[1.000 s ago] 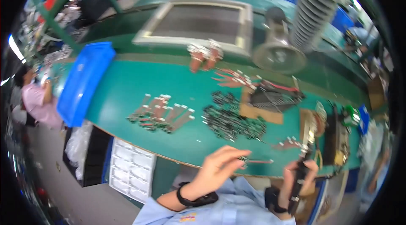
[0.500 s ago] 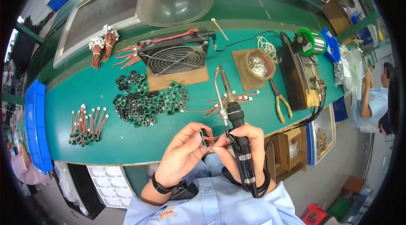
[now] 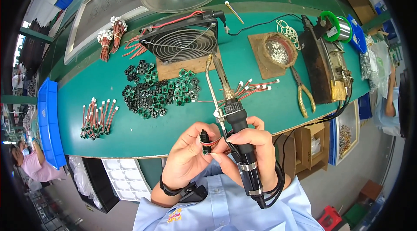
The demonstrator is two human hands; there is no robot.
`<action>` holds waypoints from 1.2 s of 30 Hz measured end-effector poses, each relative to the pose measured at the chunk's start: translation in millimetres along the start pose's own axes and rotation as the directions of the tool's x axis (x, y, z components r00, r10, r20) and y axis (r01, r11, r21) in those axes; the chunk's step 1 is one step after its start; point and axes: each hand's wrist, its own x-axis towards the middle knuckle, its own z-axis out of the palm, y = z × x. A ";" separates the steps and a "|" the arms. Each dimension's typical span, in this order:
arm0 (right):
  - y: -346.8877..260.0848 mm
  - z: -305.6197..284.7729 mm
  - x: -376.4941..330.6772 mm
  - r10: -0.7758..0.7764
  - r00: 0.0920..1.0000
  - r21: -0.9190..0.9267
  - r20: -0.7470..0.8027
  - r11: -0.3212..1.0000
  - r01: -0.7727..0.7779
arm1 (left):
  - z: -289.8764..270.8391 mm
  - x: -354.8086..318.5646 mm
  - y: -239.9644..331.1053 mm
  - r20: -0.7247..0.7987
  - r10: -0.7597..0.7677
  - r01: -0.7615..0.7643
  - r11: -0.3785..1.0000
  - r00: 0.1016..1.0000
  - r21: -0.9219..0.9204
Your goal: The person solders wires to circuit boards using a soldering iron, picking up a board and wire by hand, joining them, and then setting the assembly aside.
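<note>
My left hand [image 3: 186, 158] pinches a small black-and-green circuit board [image 3: 204, 137] between thumb and fingers, near the table's front edge. Red and dark wires [image 3: 213, 143] run from that board to the fingertips of my right hand [image 3: 259, 147]. The same right hand is wrapped round a black soldering iron [image 3: 238, 120], its metal tip pointing up and away from me. A thin metal tube is clamped alongside the iron. Beyond my hands lies a heap of small boards [image 3: 167, 96], with several loose wire leads [image 3: 256, 87] to its right.
A fan [image 3: 184, 42] stands behind the heap. At right are a solder pot [image 3: 281, 53], pliers [image 3: 305, 96], a dark soldering station [image 3: 319, 64] and a solder wire spool [image 3: 339, 29]. Wired boards [image 3: 97, 122] and a blue bin [image 3: 50, 122] are at left. Bundled leads [image 3: 105, 44] lie farther back.
The board in my left hand has been turned, showing more of its black side, and the wires now cross in front of it. The view has shifted slightly; the iron stays in my right hand.
</note>
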 end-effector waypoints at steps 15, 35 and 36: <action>-1.9 -6.6 -0.4 -0.008 0.996 -0.022 -0.083 1.000 0.006 | 12.8 5.7 -2.4 -0.096 -0.030 0.041 0.993 0.995 0.115; -2.7 -8.2 2.1 -0.015 0.995 -0.029 -0.098 1.000 0.012 | 10.0 3.1 -1.8 -0.093 -0.022 0.034 0.992 0.995 0.120; -2.6 -8.5 2.4 -0.019 0.995 -0.029 -0.098 0.999 0.016 | 9.8 3.1 -1.7 -0.094 -0.021 0.033 0.992 0.995 0.123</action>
